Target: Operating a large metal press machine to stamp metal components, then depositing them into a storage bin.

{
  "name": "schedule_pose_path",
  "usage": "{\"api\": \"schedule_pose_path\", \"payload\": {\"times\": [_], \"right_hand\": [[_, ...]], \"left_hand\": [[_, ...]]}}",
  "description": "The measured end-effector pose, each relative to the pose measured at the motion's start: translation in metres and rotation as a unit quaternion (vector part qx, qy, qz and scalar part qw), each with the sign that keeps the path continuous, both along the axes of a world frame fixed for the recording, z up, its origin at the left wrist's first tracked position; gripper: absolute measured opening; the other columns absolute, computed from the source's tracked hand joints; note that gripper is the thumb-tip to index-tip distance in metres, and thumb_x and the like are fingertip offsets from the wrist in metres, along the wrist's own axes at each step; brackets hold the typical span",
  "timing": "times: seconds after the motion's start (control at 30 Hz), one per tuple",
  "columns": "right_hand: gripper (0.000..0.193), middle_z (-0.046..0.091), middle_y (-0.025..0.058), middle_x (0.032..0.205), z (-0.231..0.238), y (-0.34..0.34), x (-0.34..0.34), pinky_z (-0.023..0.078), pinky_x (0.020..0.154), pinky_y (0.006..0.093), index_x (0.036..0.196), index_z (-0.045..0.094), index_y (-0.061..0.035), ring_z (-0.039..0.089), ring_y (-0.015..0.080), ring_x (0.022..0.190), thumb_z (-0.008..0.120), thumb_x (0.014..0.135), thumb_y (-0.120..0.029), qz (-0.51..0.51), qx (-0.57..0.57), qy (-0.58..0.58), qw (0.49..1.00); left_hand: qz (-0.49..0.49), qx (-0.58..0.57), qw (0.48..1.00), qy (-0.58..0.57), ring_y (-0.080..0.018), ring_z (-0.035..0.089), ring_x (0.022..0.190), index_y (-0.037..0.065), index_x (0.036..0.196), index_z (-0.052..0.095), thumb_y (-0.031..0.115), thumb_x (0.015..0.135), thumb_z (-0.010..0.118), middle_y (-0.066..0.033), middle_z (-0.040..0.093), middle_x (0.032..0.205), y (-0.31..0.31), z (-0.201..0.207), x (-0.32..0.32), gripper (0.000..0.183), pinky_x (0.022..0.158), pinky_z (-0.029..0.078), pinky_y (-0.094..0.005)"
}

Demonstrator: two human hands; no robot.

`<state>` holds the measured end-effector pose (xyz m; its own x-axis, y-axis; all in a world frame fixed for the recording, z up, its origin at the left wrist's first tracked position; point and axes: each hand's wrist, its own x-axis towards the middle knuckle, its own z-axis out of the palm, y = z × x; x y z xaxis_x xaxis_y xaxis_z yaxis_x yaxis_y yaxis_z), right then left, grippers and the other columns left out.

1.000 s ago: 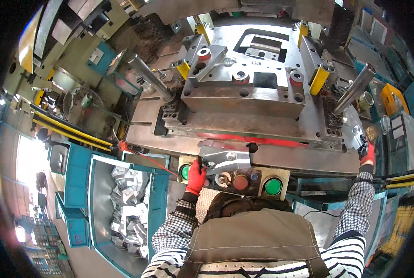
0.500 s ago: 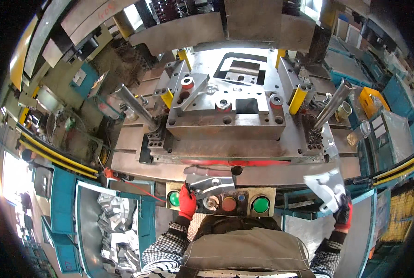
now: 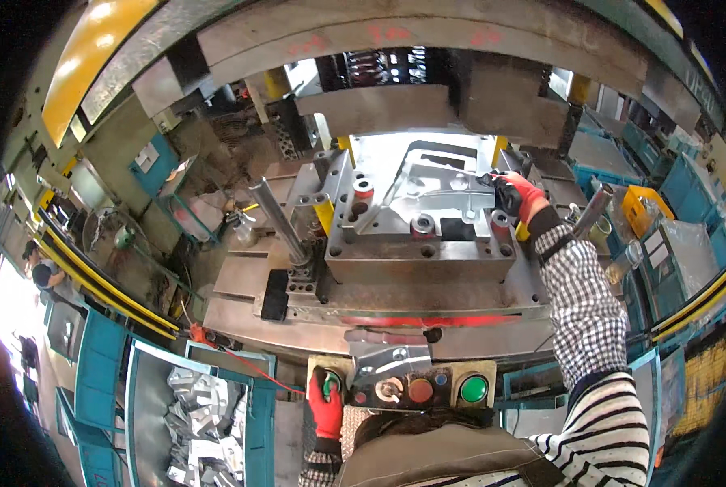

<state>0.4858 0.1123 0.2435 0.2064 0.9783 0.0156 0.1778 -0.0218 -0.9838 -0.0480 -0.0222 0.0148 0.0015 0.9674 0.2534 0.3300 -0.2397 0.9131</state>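
Note:
My right hand point(image 3: 519, 197), in a red and black glove, reaches over the press die point(image 3: 424, 252). Its fingers are closed on the right end of a shiny stamped sheet-metal part point(image 3: 437, 191), which rests on or just above the die's top face. My left hand point(image 3: 326, 408), in a red glove, is at the left green button point(image 3: 330, 383) of the control panel, fingers apart around it and holding nothing. Whether it presses the button I cannot tell. Beside it, a second sheet-metal part point(image 3: 389, 359) lies against the panel's upper edge.
Guide posts point(image 3: 277, 219) rise beside the die, with the upper press ram point(image 3: 371, 112) overhead. A bin point(image 3: 135, 406) of metal pieces stands at lower left. The panel also carries a right green button point(image 3: 473, 390) and a red button point(image 3: 420, 390). A yellow crate point(image 3: 645, 213) sits at right.
My right hand has carried its metal part from the lower right up onto the die. My left hand has gone from the second part's left end to the green button. The view has shifted.

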Motion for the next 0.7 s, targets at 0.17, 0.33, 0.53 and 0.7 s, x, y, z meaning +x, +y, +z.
{"api": "schedule_pose_path", "payload": {"times": [0.17,0.33,0.53,0.7], "right_hand": [[0.031,0.059,0.0022,0.089,-0.022,0.065,0.033,0.042,0.067,0.0295,0.096,0.06,-0.0059,0.054,0.0145,0.076,0.057,0.076,-0.029,0.174,-0.079,-0.282,0.94],[0.062,0.056,0.0133,0.108,-0.033,0.086,-0.006,0.041,0.078,0.0366,0.106,0.055,-0.0023,0.053,0.0252,0.098,0.056,0.071,-0.054,0.11,-0.203,-0.421,0.877],[0.056,0.055,0.0172,0.102,-0.009,0.02,-0.093,0.04,0.081,0.0377,0.104,0.053,-0.0024,0.051,0.0318,0.095,0.062,0.069,-0.045,-0.21,0.056,-0.584,0.782],[0.045,0.057,0.0197,0.091,-0.027,-0.143,-0.122,0.042,0.071,0.0403,0.098,0.056,-0.0033,0.055,0.0321,0.082,0.055,0.075,-0.042,0.101,0.071,-0.393,0.911]], "left_hand": [[0.119,-0.019,0.991,-0.06,-0.0263,0.041,0.112,-0.006,0.12,0.037,0.003,0.08,0.046,-0.0186,0.044,0.119,-0.016,-0.001,-0.048,0.042,0.096,0.029,-0.0343],[0.179,0.015,0.959,-0.219,-0.0231,0.043,0.11,-0.006,0.119,0.038,0.002,0.082,0.045,-0.0165,0.046,0.119,-0.014,-0.021,-0.082,0.038,0.094,0.032,-0.0321],[0.161,-0.054,0.975,-0.143,-0.0223,0.04,0.112,-0.003,0.124,0.032,0.007,0.082,0.05,-0.0156,0.041,0.123,0.021,-0.062,-0.088,0.047,0.093,0.033,-0.031],[0.067,-0.124,0.99,-0.025,-0.0228,0.037,0.113,-0.001,0.128,0.027,0.012,0.071,0.066,-0.0181,0.033,0.129,0.041,-0.101,-0.096,0.07,0.094,0.031,-0.0298]]}}
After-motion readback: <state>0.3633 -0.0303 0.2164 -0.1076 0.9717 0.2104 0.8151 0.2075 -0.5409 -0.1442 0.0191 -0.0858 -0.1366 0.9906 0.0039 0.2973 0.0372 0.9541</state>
